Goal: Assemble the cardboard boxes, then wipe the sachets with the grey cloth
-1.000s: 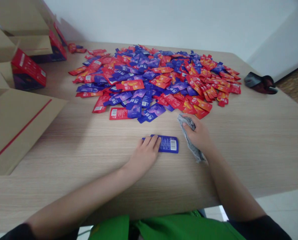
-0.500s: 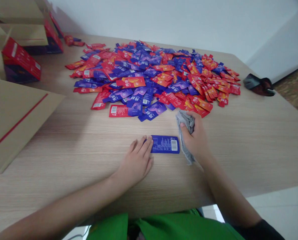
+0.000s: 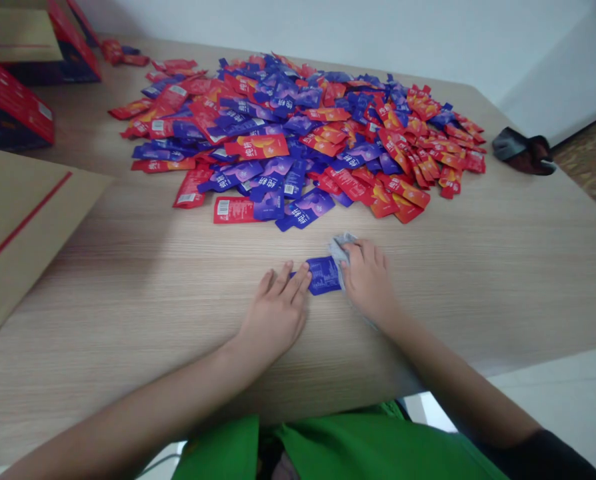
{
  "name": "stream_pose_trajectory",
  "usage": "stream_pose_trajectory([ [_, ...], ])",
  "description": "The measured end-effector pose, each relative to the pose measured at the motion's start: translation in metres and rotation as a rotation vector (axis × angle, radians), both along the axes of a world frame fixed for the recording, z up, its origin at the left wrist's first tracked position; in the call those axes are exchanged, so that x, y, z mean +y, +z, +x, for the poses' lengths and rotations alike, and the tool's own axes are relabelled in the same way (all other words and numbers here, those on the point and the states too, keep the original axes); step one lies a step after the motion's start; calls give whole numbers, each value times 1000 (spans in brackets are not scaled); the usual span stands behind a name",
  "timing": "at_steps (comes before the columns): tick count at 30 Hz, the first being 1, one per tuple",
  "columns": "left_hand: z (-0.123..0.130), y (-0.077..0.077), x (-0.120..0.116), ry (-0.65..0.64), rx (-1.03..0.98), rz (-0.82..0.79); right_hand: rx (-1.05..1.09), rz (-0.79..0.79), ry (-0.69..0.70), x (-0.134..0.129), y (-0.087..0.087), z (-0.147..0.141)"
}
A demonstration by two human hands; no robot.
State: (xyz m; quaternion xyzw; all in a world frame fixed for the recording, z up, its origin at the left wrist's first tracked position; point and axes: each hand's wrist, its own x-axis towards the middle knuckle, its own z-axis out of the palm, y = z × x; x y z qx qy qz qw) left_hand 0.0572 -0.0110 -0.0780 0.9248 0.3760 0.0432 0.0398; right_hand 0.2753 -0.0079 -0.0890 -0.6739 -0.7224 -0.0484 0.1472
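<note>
A blue sachet lies on the wooden table, its printed back facing up. My left hand rests flat with its fingertips on the sachet's left end, fingers apart. Under the fingers of my right hand is a crumpled grey cloth, which covers the sachet's right end. Beyond both hands spreads a large pile of red and blue sachets, with one red sachet at its near edge.
Cardboard flaps reach over the table at the left, with red and blue boxes behind. A dark, curled object sits at the far right. A wall rises behind the pile.
My right hand has moved left and lowered the cloth onto the sachet's right end, hiding the barcode. My left hand stays on the other end. The view has shifted slightly.
</note>
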Motion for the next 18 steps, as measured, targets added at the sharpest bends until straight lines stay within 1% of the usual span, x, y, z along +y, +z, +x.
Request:
stream_pose_trajectory([
  [3,-2,0,2,-15,-15,-10,9,4,-74,-1,-2,18],
  [6,-4,-2,2,-28,-36,-19,65,10,-86,2,6,21],
  [8,-5,-3,2,-28,-51,-19,145,65,-61,4,16,11],
  [9,-5,-4,2,-26,-58,-16,186,90,-26,5,20,2],
  [11,-5,-3,2,-26,-63,-14,222,82,91,5,23,-18],
  [13,-4,-2,2,-27,-51,-19,167,2,212,4,21,-37],
  [14,-4,-1,2,-27,-44,-22,118,-39,248,2,19,-43],
  [16,-3,0,2,-21,-34,-26,33,-86,262,0,13,-49],
  [18,-2,1,3,-17,-28,-22,-4,-77,221,-1,8,-44],
])
